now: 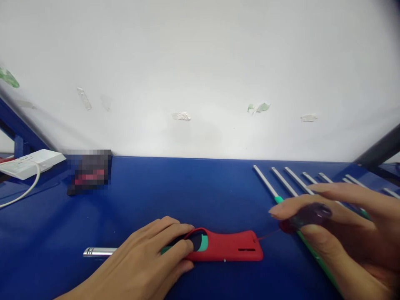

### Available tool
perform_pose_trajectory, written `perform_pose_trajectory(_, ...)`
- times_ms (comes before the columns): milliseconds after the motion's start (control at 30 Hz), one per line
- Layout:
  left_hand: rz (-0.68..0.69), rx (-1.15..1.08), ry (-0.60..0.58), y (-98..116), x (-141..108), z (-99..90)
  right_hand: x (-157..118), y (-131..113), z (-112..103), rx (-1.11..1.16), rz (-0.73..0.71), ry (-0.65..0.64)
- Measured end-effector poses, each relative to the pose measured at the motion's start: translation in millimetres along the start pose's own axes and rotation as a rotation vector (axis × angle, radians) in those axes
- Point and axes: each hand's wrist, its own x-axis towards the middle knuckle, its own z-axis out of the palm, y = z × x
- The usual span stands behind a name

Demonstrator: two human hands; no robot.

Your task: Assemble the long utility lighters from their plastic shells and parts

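A red utility lighter with a dark and green trigger area lies on the blue table, its silver nozzle pointing left. My left hand is closed round its middle, fingers over the trigger opening, hiding part of the body. On the right, my right hand pinches the dark, translucent red handle of what looks like a small screwdriver. A thin blurred line runs from this handle to the lighter's right end.
Several green lighters with silver nozzles lie in a row at the right, partly behind my right hand. A white power strip with a cable and a pixelated dark object are at the left. A white wall stands behind.
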Motion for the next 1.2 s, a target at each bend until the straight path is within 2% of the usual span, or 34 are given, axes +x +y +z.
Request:
perform_pose_trajectory(167, 0.003, -0.003, 0.003, 3, 3, -1.9, 4, 4, -9, -0.033, -0.063, -0.014)
perform_pose_trajectory(400, 0.015, 0.013, 0.015, 4, 2, -2.7, 13, -7, 6, -0.135, -0.064, 0.045)
perform_pose_trajectory(633, 0.007, 0.021, 0.003, 2, 2, -0.9, 6, 6, -13, -0.101, -0.117, 0.032)
perform_pose_trajectory(933, 0.013, 0.019, 0.019, 4, 5, -4.2, 18, -13, 15, -0.175, -0.139, 0.056)
perform_pose_trajectory(1200, 0.019, 0.016, 0.02, 4, 6, -3.0, 8, 2, 12, -0.176, -0.091, 0.018)
